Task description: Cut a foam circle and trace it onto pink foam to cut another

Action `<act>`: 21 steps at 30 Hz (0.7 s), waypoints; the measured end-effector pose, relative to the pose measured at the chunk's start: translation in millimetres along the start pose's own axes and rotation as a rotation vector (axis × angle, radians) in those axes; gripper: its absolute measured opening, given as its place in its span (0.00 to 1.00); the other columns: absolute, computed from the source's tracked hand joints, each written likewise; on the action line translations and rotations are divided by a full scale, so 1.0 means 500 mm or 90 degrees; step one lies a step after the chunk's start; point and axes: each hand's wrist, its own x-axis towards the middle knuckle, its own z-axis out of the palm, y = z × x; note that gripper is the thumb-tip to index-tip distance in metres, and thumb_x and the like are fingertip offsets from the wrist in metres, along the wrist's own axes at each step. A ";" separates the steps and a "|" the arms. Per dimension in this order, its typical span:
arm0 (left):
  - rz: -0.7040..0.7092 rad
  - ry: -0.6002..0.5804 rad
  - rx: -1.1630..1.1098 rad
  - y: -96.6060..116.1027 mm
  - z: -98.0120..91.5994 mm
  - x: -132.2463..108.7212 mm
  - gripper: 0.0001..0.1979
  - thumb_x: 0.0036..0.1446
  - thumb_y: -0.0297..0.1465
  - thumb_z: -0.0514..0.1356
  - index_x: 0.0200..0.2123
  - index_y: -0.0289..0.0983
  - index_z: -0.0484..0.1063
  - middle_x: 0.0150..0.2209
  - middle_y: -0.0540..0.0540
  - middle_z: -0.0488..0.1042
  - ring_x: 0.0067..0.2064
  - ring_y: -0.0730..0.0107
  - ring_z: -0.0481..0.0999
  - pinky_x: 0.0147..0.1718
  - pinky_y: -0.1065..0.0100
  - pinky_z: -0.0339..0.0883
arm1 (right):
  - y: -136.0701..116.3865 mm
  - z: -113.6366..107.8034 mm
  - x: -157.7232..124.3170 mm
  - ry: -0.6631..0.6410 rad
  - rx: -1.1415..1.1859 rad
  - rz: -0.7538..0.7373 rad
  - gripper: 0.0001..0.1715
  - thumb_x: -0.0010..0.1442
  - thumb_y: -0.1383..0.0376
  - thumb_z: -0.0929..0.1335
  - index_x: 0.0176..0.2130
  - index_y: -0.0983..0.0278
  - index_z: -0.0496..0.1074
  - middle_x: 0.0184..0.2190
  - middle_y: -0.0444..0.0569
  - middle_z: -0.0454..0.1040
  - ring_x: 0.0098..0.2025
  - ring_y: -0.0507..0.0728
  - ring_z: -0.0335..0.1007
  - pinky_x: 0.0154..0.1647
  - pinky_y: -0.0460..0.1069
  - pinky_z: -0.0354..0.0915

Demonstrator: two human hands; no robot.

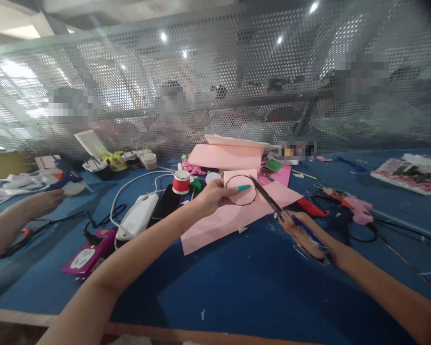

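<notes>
My left hand (215,195) pinches a small piece of pink paper (242,179), thumb on top. A dark circle is drawn on this piece. My right hand (303,235) is closed around the handles of a pair of scissors (271,199). The blades point up and left, with their tips at the right edge of the held piece, near the circle's line. Beneath the held piece lies a larger pink sheet (208,227) on the blue table. Whether the blades are cutting into the paper cannot be made out.
A phone (168,201), a white power bank (138,215), a purple power strip (91,254) and a red-and-white paper cup (181,182) stand left. A pink glue gun (359,208) with cords lies right. Another person's hand (45,203) is at far left. A perforated metal screen (215,72) rises behind.
</notes>
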 end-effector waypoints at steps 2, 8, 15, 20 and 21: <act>-0.005 -0.009 0.007 -0.006 0.000 0.000 0.15 0.35 0.25 0.72 0.30 0.29 0.77 0.29 0.44 0.78 0.30 0.70 0.77 0.30 0.69 0.73 | -0.003 0.000 0.000 -0.015 -0.014 0.002 0.24 0.61 0.48 0.59 0.23 0.61 0.57 0.18 0.40 0.53 0.19 0.50 0.48 0.18 0.47 0.46; 0.015 -0.060 0.098 0.005 -0.011 0.000 0.15 0.30 0.29 0.74 0.24 0.28 0.76 0.22 0.46 0.75 0.23 0.75 0.73 0.22 0.75 0.69 | -0.029 0.000 0.000 -0.032 -0.019 0.005 0.21 0.60 0.50 0.59 0.24 0.62 0.58 0.18 0.41 0.54 0.19 0.49 0.47 0.18 0.47 0.44; 0.006 -0.064 0.159 0.017 -0.021 0.001 0.13 0.34 0.28 0.73 0.24 0.27 0.76 0.22 0.45 0.74 0.23 0.75 0.73 0.21 0.75 0.68 | -0.031 0.004 0.001 -0.016 -0.026 0.053 0.15 0.58 0.60 0.60 0.23 0.62 0.55 0.20 0.42 0.50 0.23 0.50 0.44 0.21 0.49 0.43; -0.008 -0.081 0.149 0.019 -0.027 0.003 0.14 0.36 0.29 0.72 0.28 0.27 0.76 0.25 0.42 0.76 0.26 0.71 0.75 0.25 0.71 0.72 | -0.031 -0.001 0.002 -0.026 -0.047 0.049 0.16 0.58 0.59 0.61 0.22 0.62 0.57 0.20 0.41 0.51 0.22 0.51 0.45 0.20 0.48 0.44; -0.007 -0.083 0.133 0.019 -0.026 0.002 0.14 0.36 0.29 0.72 0.28 0.27 0.76 0.26 0.42 0.76 0.26 0.71 0.75 0.26 0.71 0.72 | -0.034 -0.003 0.001 -0.031 -0.045 0.049 0.16 0.58 0.58 0.62 0.22 0.61 0.57 0.20 0.41 0.51 0.22 0.50 0.45 0.19 0.47 0.45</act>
